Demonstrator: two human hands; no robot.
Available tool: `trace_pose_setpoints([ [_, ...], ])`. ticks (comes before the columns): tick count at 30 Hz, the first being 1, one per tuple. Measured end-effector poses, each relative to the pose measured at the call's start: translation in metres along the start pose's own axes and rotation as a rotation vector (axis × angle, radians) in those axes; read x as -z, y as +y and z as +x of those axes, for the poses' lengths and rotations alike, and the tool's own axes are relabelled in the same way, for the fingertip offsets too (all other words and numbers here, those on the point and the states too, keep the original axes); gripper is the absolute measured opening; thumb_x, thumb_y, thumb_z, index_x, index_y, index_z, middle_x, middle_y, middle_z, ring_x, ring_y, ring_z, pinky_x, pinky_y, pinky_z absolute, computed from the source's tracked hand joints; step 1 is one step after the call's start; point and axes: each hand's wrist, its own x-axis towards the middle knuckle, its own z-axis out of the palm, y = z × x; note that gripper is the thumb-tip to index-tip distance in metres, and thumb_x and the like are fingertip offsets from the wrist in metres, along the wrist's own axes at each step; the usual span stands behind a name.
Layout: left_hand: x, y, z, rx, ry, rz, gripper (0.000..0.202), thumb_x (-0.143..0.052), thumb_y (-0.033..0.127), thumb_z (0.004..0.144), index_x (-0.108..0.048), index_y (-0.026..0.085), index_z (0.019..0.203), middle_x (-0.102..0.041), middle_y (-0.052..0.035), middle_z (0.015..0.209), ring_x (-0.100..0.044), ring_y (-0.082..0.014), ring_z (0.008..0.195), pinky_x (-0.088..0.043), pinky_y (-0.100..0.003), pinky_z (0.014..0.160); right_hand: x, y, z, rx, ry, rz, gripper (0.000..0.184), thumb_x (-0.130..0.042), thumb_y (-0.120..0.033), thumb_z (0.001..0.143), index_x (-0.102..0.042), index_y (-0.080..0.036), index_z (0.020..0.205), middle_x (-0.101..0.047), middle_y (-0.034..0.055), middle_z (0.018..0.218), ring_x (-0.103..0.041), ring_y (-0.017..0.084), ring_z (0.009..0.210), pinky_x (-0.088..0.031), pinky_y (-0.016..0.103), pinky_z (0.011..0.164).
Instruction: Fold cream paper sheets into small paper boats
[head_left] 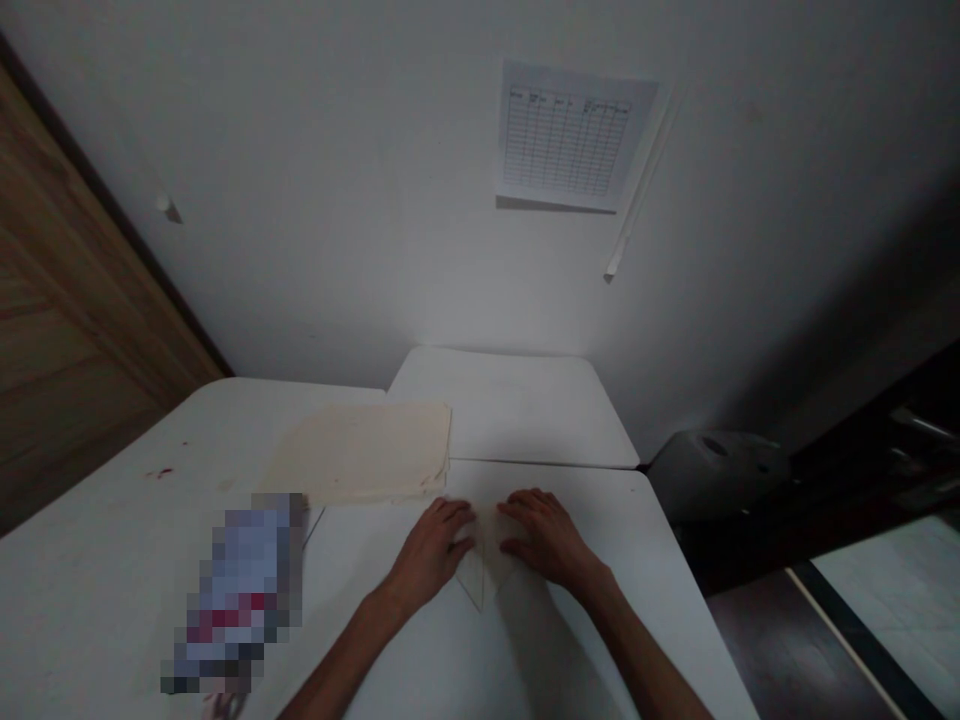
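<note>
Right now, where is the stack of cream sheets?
Head view: the stack of cream sheets lies flat on the white table, left of centre, just beyond the left hand.

Nothing written can be read here. The sheet [568, 140] fixed to the wall [337, 200] carries a printed grid with a header row, but its words are too small and blurred to make out. The object [240, 590] lying on the bench [112, 560] is blurred into blocks, so any label there is unreadable.
</note>
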Motion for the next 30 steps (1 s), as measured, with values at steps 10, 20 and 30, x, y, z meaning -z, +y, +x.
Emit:
trace_pose_setpoints([
  [10,0.011,0.001,0.012,-0.034,-0.100,0.049,0.037,-0.062,0.021,0.082,-0.057,0.025,0.118,-0.060,-0.0048,0.115,-0.052,-0.0245,0.110,-0.038,-0.042,0.095,0.004,-0.004,0.007,-0.013,0.002,-0.005,0.058,-0.075,-0.032,0.073,-0.054,-0.028,0.127,-0.060,0.0050,0.112,-0.051,0.024,0.107,-0.034,0.038,0.096],
  [20,0.012,-0.007,0.017,0.065,-0.180,0.014,0.043,-0.065,0.031,0.078,-0.056,0.025,0.119,-0.057,-0.0069,0.118,-0.055,-0.0256,0.108,-0.043,-0.038,0.092,0.005,0.000,0.013,-0.091,-0.083,0.157,0.057,-0.076,-0.027,0.069,-0.057,-0.026,0.122,-0.066,0.0013,0.095,-0.060,0.021,0.095,-0.041,0.030,0.087],
  [30,0.022,-0.005,0.029,0.078,-0.295,-0.016,0.019,-0.064,0.034,0.075,-0.067,0.020,0.088,-0.063,-0.0034,0.086,-0.059,-0.0221,0.084,-0.043,-0.032,0.076,0.001,0.009,0.010,-0.129,-0.052,0.204,0.042,-0.080,-0.032,0.067,-0.067,-0.024,0.106,-0.066,0.0019,0.095,-0.060,0.018,0.088,-0.043,0.026,0.078],
])
